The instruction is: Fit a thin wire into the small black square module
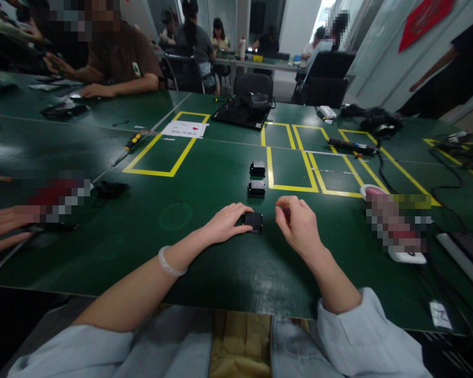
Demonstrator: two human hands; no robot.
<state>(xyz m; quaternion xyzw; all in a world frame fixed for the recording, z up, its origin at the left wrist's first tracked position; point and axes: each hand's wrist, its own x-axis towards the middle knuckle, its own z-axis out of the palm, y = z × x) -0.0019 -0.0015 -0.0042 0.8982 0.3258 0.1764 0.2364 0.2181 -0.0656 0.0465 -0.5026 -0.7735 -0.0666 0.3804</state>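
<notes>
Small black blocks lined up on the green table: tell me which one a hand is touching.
The nearest block, lowest in the picture: the left hand touches it. The middle block and farthest block stand untouched.

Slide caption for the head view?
Left hand holds a small black rectangular block on a green table, right hand nearby.

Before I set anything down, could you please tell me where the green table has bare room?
One bare patch lies between the left hand and the yellow outline under the white paper, marked only by a faint ring; another, between the black block in its grasp and the table's near edge. The right side is crowded with cables and a white-rimmed object.
</notes>
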